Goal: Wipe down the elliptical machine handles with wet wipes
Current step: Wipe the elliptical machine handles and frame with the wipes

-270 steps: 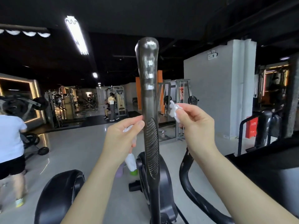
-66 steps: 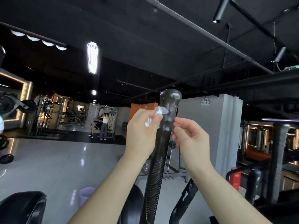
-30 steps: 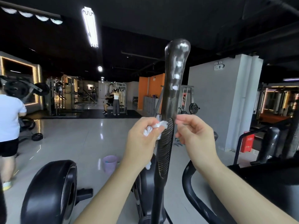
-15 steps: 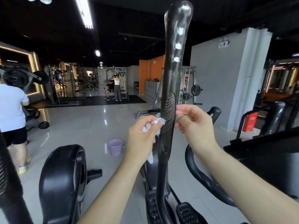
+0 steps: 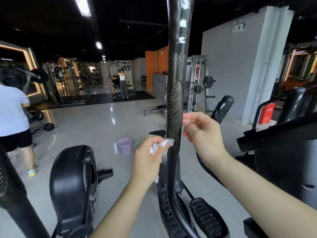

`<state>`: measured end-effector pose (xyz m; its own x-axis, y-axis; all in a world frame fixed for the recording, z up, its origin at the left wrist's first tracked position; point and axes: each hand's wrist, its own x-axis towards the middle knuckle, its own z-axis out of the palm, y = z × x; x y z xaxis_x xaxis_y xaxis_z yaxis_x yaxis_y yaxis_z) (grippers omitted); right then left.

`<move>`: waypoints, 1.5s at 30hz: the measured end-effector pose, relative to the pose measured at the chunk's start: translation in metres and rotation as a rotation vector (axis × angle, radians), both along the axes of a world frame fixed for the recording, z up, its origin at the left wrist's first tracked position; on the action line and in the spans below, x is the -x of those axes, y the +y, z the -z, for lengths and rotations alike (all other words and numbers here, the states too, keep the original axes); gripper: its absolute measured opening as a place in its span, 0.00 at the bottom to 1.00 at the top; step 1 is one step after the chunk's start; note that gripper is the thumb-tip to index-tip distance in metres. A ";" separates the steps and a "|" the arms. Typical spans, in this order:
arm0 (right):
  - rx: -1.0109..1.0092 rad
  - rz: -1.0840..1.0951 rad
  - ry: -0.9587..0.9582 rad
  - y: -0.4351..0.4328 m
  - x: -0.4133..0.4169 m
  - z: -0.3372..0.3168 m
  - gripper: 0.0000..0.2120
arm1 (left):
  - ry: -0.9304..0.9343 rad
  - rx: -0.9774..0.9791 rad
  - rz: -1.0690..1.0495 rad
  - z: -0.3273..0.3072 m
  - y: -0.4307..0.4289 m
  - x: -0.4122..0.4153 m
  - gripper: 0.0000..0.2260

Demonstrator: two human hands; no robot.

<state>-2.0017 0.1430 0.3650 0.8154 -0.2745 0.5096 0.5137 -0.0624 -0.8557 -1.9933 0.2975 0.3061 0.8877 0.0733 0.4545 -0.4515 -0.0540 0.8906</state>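
Crumpled white wipe (image 5: 163, 145) against upright handle (image 5: 176, 66)

The elliptical handle (image 5: 176, 69) rises through the centre of the frame. The left hand (image 5: 148, 158) sits just left of it with the wet wipe (image 5: 163, 145) against it, the right hand (image 5: 204, 133) just right. The pedals (image 5: 205, 219) lie below. A bucket (image 5: 124, 146) stands on the floor (image 5: 103, 127) behind, left of the handle. A flywheel housing (image 5: 73, 182) sits lower left.

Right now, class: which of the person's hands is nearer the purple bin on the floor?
Left. The left hand, holding the wet wipe, sits just right of the purple bin in view; the right hand is beyond the handle, farther right.
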 end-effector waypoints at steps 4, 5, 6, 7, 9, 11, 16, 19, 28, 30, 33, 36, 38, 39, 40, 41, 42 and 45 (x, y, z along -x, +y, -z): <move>0.002 0.005 0.005 0.001 0.001 0.003 0.13 | -0.003 -0.013 -0.013 -0.011 0.002 -0.007 0.03; 0.007 0.005 0.009 0.001 0.002 0.005 0.13 | 0.010 -0.022 -0.001 -0.007 0.002 -0.008 0.03; 0.010 0.002 0.014 0.000 0.003 0.007 0.12 | 0.029 -0.040 0.012 -0.001 0.004 -0.007 0.04; 0.013 -0.003 0.023 0.000 0.004 0.009 0.12 | 0.062 -0.071 0.037 0.006 0.007 -0.006 0.04; 0.027 0.002 0.049 -0.001 0.007 0.016 0.12 | 0.162 -0.199 0.105 0.016 0.016 -0.003 0.05; 0.070 0.048 0.076 -0.003 0.010 0.028 0.12 | 0.192 -0.321 0.153 0.018 0.025 0.001 0.06; 0.118 -0.019 0.215 -0.003 0.033 0.056 0.08 | 0.057 -0.270 0.119 -0.004 0.027 0.022 0.05; 0.020 -0.215 0.235 0.005 0.047 0.058 0.05 | 0.005 -0.269 0.153 -0.011 0.020 0.027 0.07; -0.026 0.146 0.015 -0.013 0.021 0.026 0.04 | -0.009 -0.159 -0.005 -0.026 0.012 0.016 0.09; 0.012 0.218 -0.092 -0.011 0.011 0.004 0.06 | 0.057 -0.137 0.038 -0.028 0.006 0.016 0.09; 0.075 0.159 -0.189 -0.001 -0.004 -0.007 0.05 | 0.111 -0.089 0.096 -0.028 -0.002 0.017 0.19; 0.218 0.195 -0.273 0.004 -0.007 0.008 0.09 | 0.136 -0.048 0.113 -0.028 -0.002 0.015 0.24; 0.288 0.256 -0.264 0.004 -0.004 0.028 0.09 | 0.142 -0.038 0.135 -0.026 -0.001 0.014 0.20; 0.312 0.283 -0.241 0.005 -0.003 0.039 0.10 | 0.142 -0.040 0.141 -0.024 0.000 0.012 0.18; 0.332 0.299 -0.208 0.006 -0.002 0.051 0.11 | 0.142 -0.046 0.143 -0.023 0.000 0.012 0.16; 0.356 0.306 -0.163 0.006 -0.001 0.064 0.12 | 0.142 -0.054 0.141 -0.022 0.001 0.010 0.15; 0.385 0.298 -0.103 0.006 0.000 0.076 0.12 | 0.141 -0.062 0.140 -0.021 0.001 0.009 0.13; 0.448 0.225 0.063 0.004 0.007 0.097 0.15 | 0.147 -0.066 0.141 -0.019 0.002 0.007 0.11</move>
<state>-2.0089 0.1470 0.2684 0.7939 -0.2129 0.5695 0.3938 -0.5336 -0.7485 -2.0007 0.2999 0.3254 0.9441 -0.0817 0.3193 -0.3244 -0.0597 0.9440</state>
